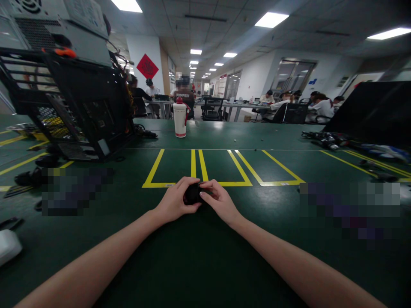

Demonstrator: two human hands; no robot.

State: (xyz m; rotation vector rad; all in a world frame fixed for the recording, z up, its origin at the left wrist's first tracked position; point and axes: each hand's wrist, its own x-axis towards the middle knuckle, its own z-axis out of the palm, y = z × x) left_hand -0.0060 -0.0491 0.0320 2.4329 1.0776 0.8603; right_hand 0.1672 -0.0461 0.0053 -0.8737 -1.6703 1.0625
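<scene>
Between my two hands is a small, dark, rounded object (192, 194), just above or on the green table; its kind does not show. My left hand (177, 198) curves round its left side, with the fingers over the top and the thumb below. From the right, my right hand (221, 201) pinches its edge with thumb and fingertips. Parts of the object are hidden behind the fingers. Just beyond my hands, yellow tape frames (221, 184) mark the tabletop.
A black open computer case (93, 107) with a metal unit on top stands at the left. A white bottle (180, 119) with a red lid stands farther back. Cables (327, 139) lie at the right near a dark panel (372, 111). Several people sit in the background.
</scene>
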